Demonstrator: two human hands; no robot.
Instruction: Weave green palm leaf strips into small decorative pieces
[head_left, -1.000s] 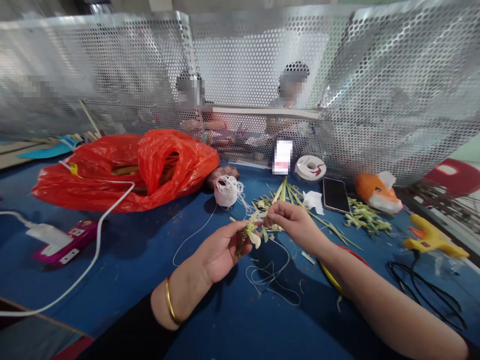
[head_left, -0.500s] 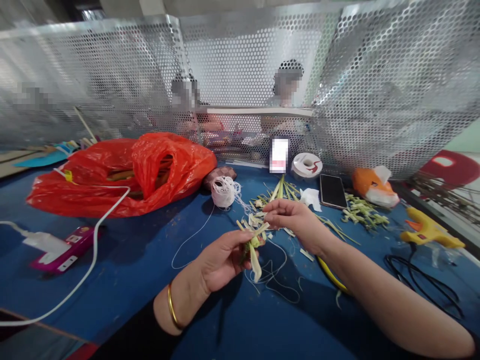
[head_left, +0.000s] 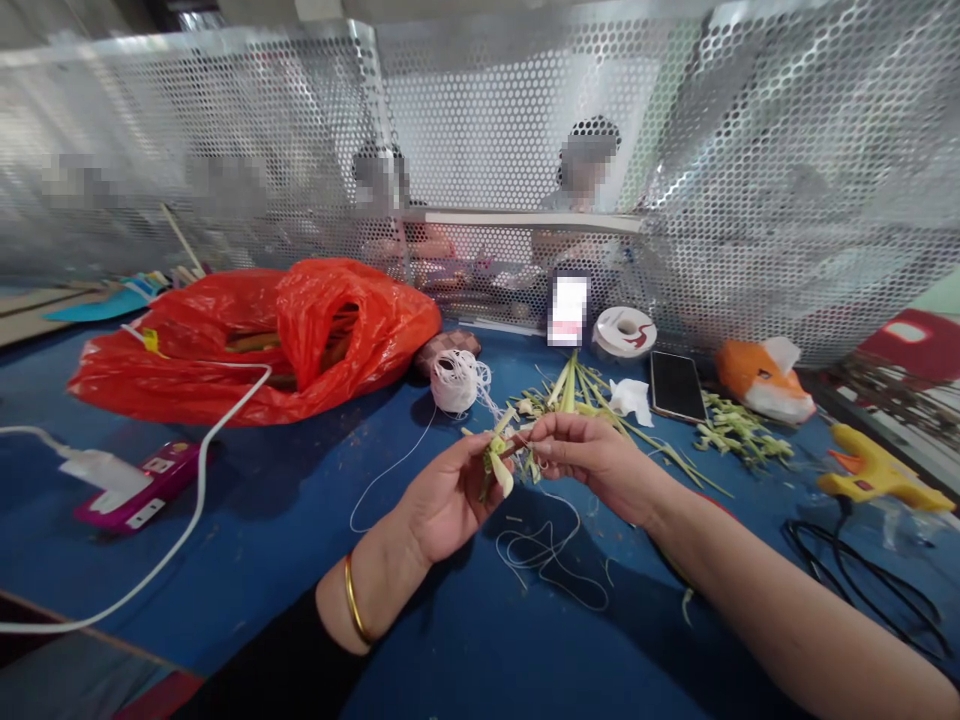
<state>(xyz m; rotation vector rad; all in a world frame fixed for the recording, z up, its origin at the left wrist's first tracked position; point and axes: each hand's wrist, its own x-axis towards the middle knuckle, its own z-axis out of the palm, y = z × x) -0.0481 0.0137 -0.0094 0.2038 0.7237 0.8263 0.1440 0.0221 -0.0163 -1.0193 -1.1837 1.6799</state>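
Note:
My left hand [head_left: 442, 505], with a gold bangle at the wrist, is closed around a small bundle of pale green and cream plant strips [head_left: 496, 465]. One cream strip points down out of that bundle. Close on its right, my right hand [head_left: 592, 455] pinches the end of a thin brownish strip [head_left: 517, 440] that reaches to the bundle. Whether this strip is part of the bundle I cannot tell. Beyond the hands lie loose pale green stalks [head_left: 568, 390]. A ball of white string [head_left: 454, 385] sits behind my left hand, and loose thread [head_left: 551, 560] curls below the hands.
A red plastic bag [head_left: 247, 300] and a purple power strip [head_left: 146, 487] are on the left. To the right stand a white spool [head_left: 624, 333], a dark phone [head_left: 677, 386], an orange tissue pack [head_left: 761, 380] and a yellow glue gun [head_left: 885, 475]. A perforated metal screen [head_left: 480, 120] closes the back; people sit behind it.
My right hand has come lower, closer to the bundle, and now pinches the thin strip against it. The bundle has turned slightly in my left hand. The whole view has shifted a little.

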